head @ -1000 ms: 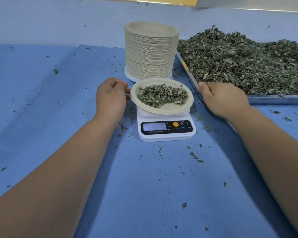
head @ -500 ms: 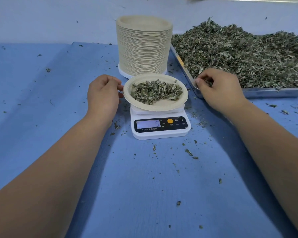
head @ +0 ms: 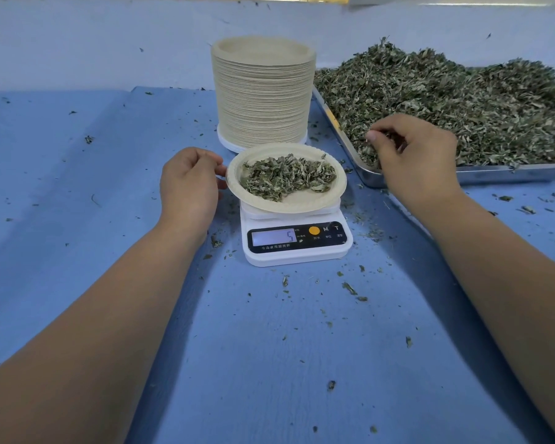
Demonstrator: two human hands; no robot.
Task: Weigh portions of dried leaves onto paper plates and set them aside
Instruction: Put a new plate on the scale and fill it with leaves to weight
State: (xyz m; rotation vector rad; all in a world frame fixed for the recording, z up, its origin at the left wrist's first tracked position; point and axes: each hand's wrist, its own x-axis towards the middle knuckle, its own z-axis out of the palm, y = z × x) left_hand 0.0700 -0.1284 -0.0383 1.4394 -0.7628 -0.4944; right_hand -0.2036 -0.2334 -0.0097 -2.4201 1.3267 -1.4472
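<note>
Plate on the scale, and both hands are busy. The paper plate (head: 305,205) sits on the white kitchen scale (head: 297,251) in the middle of the blue worktop (head: 269,347). It carries a loose portion of dried leaves (head: 285,177) spread across its middle, and the display reads 5.

The left hand (head: 188,184) is at the plate's left side, fingers curled, thumb and fingertips closed on the rim.

On the other side, the right hand (head: 414,155) is over the near-left corner of the metal tray (head: 510,171). Its fingers are bunched, pinching a small tuft of leaves (head: 390,138) just above the leaf heap (head: 462,97) that fills the tray.

Behind the scale, just beside the tray's left edge, a tall stack of paper plates (head: 263,94) stands upright on a white base. It is close behind the plate being weighed, though whether the two touch cannot be told.

Leaf crumbs (head: 350,288) lie scattered over the worktop — in front of the scale, beside it and along the tray's near edge.
</note>
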